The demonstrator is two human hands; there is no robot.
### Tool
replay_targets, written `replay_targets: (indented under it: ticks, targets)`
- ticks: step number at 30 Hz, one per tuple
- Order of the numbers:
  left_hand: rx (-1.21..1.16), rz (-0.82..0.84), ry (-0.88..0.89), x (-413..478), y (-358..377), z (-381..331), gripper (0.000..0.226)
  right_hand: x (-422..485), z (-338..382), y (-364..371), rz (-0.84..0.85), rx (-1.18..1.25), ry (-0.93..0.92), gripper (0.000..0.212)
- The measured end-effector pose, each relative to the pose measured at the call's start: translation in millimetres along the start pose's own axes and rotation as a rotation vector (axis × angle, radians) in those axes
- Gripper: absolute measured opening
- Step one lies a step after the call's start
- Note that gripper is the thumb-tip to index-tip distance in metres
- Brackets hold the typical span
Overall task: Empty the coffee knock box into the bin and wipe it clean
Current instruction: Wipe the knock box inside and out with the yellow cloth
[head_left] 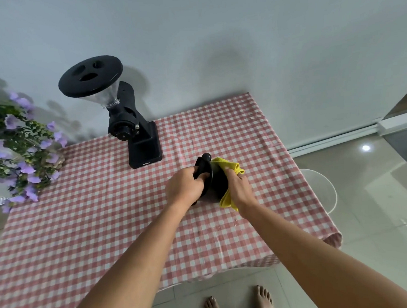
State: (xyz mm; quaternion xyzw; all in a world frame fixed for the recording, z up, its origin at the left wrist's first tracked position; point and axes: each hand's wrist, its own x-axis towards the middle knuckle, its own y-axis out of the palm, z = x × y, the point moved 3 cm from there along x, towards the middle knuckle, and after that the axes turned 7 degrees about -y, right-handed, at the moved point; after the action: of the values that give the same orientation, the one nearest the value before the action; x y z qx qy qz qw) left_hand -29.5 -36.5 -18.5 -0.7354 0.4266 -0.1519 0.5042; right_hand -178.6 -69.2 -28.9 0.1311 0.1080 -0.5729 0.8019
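Note:
The black knock box [217, 180] is tipped on its side above the checked tablecloth, its opening turned left. My left hand [185, 187] grips its rim and knock bar, fingers curled inside the opening. My right hand [239, 187] holds a yellow cloth [226, 200] against the box's outer wall and base. The cloth wraps over the top and hangs below the hand. The inside of the box is hidden.
A black coffee grinder [137, 134] stands at the back of the table [107, 231]. Purple flowers [19, 150] sit at the left. A white bin [323, 189] stands on the floor past the table's right edge. My bare feet show below the front edge.

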Motion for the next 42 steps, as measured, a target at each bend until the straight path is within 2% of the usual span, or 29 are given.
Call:
replay_targets:
  ticks: [4,10,15,19,24,29,34,38,42]
  targets:
    - [0.028,-0.009,0.047,2.7,-1.2,-1.0,0.031,-9.0,-0.7,13.9,0.046,0.049,-0.095,0.025]
    - [-0.026,-0.016,0.115,-0.3,-3.2,1.4,0.032,5.4,13.0,-2.5,0.017,-0.007,-0.077,0.024]
    - [-0.024,0.045,0.154,1.3,-4.6,-0.2,0.032,1.9,5.2,-1.0,0.0,-0.004,-0.098,0.025]
    - [0.052,0.053,0.299,-1.3,-11.3,-6.6,0.033,12.2,13.6,-7.9,0.04,-0.047,-0.003,0.033]
    - [0.17,0.052,0.47,-4.2,-13.9,-13.8,0.035,17.9,22.1,-13.3,0.104,-0.09,0.019,0.037]
    - [0.115,0.03,0.334,-1.1,-5.7,-9.6,0.032,7.2,15.7,-9.2,0.025,-0.04,0.014,0.033]
    - [0.028,0.022,0.122,-0.1,0.5,2.2,0.028,-9.9,0.1,-1.2,0.05,0.021,-0.062,0.024]
    - [0.105,0.018,0.079,3.7,-0.8,-1.3,0.023,-22.9,-13.4,7.0,0.039,-0.013,-0.161,0.027]
    - [0.196,0.029,0.101,2.9,-4.1,-4.6,0.029,-17.9,-6.5,4.7,0.03,-0.186,-0.257,0.04]
